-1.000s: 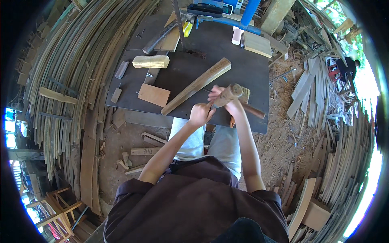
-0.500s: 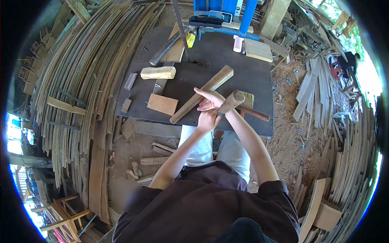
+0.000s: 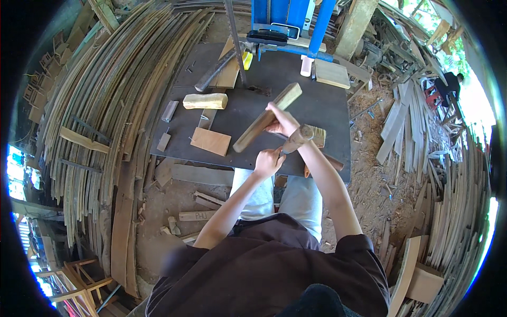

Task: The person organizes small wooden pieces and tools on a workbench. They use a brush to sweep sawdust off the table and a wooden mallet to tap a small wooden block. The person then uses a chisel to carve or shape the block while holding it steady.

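Observation:
In my left hand (image 3: 268, 161), closed low in front of me, is a chisel (image 3: 297, 139). Its thick, round wooden handle points up to the right over my right wrist; the fingers hide most of its metal part. My right hand (image 3: 283, 124) is wrapped around a long wooden bar (image 3: 252, 134), thumb along its upper side. The bar slants from near left to far right over the dark worktable (image 3: 248, 108). Beyond my right wrist lies a wood block (image 3: 318, 136). A brown rod (image 3: 332, 161) is partly covered by my right forearm.
A pale wood piece (image 3: 205, 101) and a flat board (image 3: 210, 141) lie on the table's left half. A blue machine frame (image 3: 288, 18) with an upright blade (image 3: 236, 42) stands at the far edge. Long wood strips (image 3: 100, 111) are stacked at left; planks (image 3: 398, 124) lean at right.
My right hand, spread out over the bar before, has closed around it, and the bar has shifted and turned. My left hand with the chisel has moved slightly toward me and apart from the right.

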{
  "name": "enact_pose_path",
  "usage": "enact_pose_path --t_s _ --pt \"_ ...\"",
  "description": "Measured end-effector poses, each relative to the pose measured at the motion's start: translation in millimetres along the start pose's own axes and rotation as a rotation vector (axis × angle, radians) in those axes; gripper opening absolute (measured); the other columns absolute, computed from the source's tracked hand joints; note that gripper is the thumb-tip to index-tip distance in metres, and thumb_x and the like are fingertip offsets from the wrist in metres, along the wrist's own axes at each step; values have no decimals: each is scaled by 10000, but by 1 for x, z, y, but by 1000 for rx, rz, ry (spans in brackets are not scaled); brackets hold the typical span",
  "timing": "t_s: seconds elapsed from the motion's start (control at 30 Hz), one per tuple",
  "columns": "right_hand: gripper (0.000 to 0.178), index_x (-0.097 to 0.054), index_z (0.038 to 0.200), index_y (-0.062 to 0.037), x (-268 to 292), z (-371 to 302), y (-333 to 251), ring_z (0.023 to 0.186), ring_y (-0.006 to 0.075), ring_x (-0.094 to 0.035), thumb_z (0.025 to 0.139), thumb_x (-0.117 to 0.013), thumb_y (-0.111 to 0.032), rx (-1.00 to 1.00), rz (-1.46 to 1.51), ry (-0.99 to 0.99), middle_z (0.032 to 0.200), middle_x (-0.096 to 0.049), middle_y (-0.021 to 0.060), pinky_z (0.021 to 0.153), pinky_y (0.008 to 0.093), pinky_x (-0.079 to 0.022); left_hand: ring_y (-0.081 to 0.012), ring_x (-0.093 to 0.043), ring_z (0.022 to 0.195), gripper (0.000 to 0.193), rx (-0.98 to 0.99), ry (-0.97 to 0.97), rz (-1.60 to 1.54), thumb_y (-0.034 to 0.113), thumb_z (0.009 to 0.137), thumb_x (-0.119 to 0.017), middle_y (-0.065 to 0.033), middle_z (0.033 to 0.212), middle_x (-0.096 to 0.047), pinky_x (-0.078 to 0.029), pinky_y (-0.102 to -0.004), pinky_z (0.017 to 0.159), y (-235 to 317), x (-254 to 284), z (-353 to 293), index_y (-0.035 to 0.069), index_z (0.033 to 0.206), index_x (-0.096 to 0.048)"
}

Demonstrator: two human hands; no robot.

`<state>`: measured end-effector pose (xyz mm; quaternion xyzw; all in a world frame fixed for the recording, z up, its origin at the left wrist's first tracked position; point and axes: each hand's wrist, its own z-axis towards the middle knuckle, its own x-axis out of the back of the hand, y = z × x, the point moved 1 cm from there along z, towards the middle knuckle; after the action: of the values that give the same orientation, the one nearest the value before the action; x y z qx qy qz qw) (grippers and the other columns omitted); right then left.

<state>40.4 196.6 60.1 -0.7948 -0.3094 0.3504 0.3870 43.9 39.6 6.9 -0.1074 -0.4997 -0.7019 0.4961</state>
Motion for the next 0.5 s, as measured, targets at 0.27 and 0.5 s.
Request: enact_pose_path --t_s 0.27,0.5 --pt "353 -572 1069 -55 64 -50 -35 778 204 -671 895 -633 -355 288 135 -40 899 -618 105 702 299 -546 -320 -608 567 228 -107 -46 42 234 835 -609 -150 604 -591 -489 -426 535 0 7 1 27 929 -626" --pt "305 -581 989 31 99 -148 -58 601 157 -630 844 -682 -217 254 -430 223 695 -622 44 555 277 -512 -341 -593 569 198 -6 -17 3 209 835 -593 -163 594 -571 -476 -442 540 -8 -3 -1 12 853 -604"
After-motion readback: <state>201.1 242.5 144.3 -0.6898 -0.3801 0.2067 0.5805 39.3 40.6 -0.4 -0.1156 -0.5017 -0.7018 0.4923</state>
